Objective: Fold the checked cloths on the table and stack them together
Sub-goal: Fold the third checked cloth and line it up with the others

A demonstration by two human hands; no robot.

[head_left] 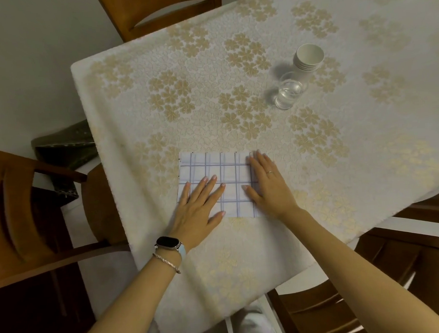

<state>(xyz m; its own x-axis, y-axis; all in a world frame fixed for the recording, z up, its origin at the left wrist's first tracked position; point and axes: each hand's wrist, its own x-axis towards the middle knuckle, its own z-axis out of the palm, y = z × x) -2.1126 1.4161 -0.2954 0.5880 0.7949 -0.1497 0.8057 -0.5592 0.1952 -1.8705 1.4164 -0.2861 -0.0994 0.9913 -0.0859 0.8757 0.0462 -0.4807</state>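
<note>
A white checked cloth [221, 170] with blue-grey lines lies folded into a flat rectangle on the table [186, 97], near the front left corner. My left hand [201, 206] rests flat on its lower left part, fingers spread. My right hand [269, 184] lies flat along the cloth's right edge, fingers together and pointing away from me. Neither hand grips anything. Only this one checked cloth shows on the table.
A stack of white paper cups [308, 57] and a glass of water [289, 91] stand at the back right. Wooden chairs [28, 210] surround the table. A dark folded item [63, 149] lies on the floor to the left.
</note>
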